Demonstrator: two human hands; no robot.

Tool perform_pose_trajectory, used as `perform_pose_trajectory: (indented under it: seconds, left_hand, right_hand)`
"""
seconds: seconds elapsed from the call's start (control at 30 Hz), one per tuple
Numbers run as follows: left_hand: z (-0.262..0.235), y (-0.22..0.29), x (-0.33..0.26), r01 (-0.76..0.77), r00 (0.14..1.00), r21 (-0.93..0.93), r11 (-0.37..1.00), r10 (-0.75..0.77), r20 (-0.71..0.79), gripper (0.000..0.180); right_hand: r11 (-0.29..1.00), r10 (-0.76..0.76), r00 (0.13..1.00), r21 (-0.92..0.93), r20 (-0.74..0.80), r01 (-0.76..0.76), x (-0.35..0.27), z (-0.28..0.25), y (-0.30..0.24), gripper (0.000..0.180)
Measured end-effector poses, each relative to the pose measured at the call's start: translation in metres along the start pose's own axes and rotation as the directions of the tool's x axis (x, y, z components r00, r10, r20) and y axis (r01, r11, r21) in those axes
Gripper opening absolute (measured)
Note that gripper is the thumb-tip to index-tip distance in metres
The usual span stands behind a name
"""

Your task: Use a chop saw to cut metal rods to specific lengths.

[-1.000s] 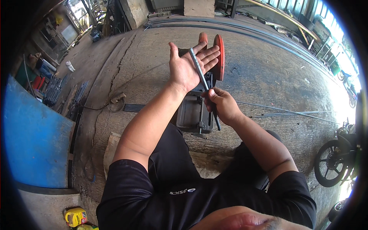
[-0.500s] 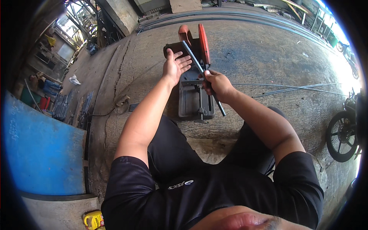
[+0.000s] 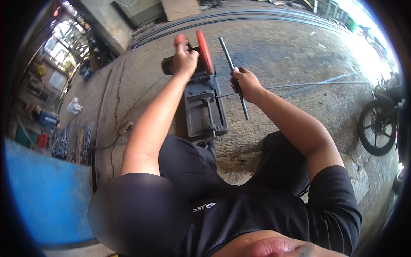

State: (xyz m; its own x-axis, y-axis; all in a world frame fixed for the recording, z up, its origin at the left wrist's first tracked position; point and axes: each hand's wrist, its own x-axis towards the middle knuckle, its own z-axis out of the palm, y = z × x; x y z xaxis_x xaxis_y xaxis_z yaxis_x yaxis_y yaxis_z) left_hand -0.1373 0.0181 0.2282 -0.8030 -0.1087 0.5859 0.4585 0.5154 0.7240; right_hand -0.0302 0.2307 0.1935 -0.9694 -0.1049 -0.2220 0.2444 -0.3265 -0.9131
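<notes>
My right hand (image 3: 247,83) is closed around a short grey metal tube (image 3: 227,53), which slants upright to the right of a cut-off saw (image 3: 207,113). The tube stands clear of the saw. At the saw's far end, my left hand (image 3: 185,63) is closed on its orange-red handle (image 3: 180,39). Beside that hand rises the red blade guard (image 3: 204,52), and the dark motor (image 3: 168,66) shows partly behind the wrist. A vise screw runs along the saw's dark base, nearer to me. Another thin rod meets the base from the right.
Long metal tubes (image 3: 239,18) lie across the floor at the back, and thin rods (image 3: 321,81) cross at the right. A motorcycle wheel (image 3: 377,127) stands at the far right. A blue panel (image 3: 47,192) fills the lower left, with metal pieces (image 3: 61,141) beyond it.
My left hand, open beside the tube before, has moved up and left onto the saw handle. My right hand has carried the tube away from the saw, to its right. The view has shifted.
</notes>
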Motion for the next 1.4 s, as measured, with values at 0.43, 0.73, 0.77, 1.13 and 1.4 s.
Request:
perform_pose_trajectory:
  seconds: [0.43,0.73,0.77,1.13,1.4]
  left_hand:
    - [-0.022,-0.039,0.147,0.564,0.759,0.021,0.826,-0.528,0.381,0.041]
    - [-0.02,-0.045,0.113,0.816,0.524,-0.205,0.541,-0.543,0.656,0.043]
    - [-0.022,-0.045,0.117,0.83,0.499,-0.192,0.524,-0.541,0.677,0.041]
    - [-0.023,-0.048,0.125,0.701,0.584,-0.103,0.706,-0.484,0.652,0.038]
    - [-0.025,-0.055,0.123,0.748,0.568,-0.171,0.641,-0.485,0.665,0.04]
  right_hand:
    - [0.933,0.186,0.974,0.334,-0.126,-0.135,0.13,-0.039,0.147,0.022]
    - [0.919,0.276,0.961,0.296,-0.011,-0.261,0.123,-0.058,0.219,0.019]
    - [0.918,0.298,0.955,0.279,-0.018,-0.281,0.121,-0.055,0.222,0.017]
    - [0.715,0.374,0.827,0.437,0.419,-0.545,0.12,-0.066,0.225,0.031]
    - [0.651,0.375,0.751,0.422,0.544,-0.631,0.103,-0.068,0.23,0.035]
